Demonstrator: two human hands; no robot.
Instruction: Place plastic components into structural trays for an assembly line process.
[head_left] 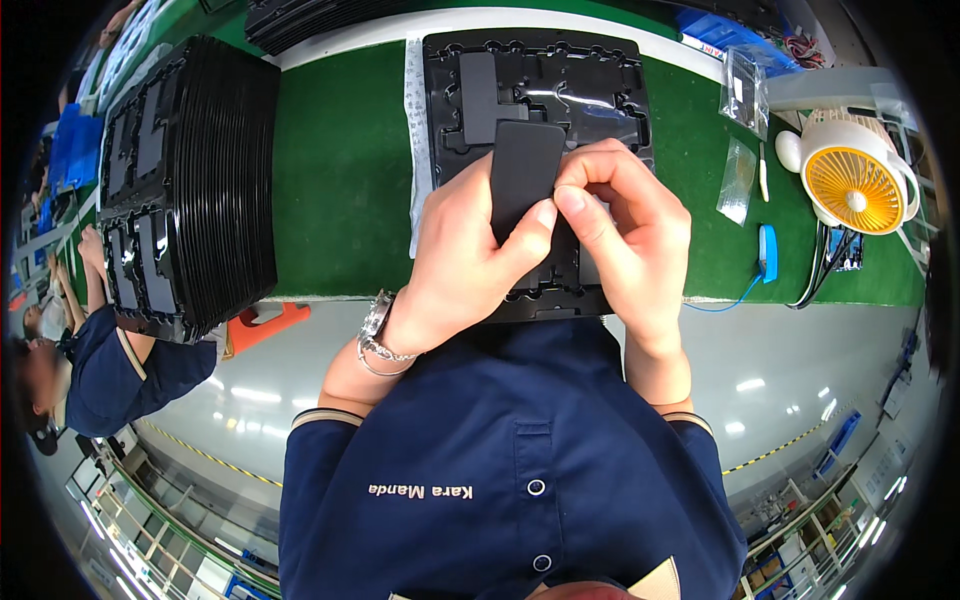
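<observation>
My left hand (465,245) holds up a flat, dark rectangular piece (526,168) with rounded corners, its thumb lying across the lower front. At the piece's right edge my right hand (630,225) pinches with thumb and forefinger, the other fingers curled behind. Anything thin between those fingertips is too small to make out. Beneath both hands lies a glossy black moulded tray (600,85) with shaped recesses. A dark grey flat piece (479,95) rests in its upper left recess; my hands hide much of the tray's lower half.
A tall stack of black trays (225,180) stands at the left on the green table mat (340,170). To the right are a white and yellow fan (855,180), clear plastic bags (738,180) and a blue corded device (767,252). Another person (130,370) works at far left.
</observation>
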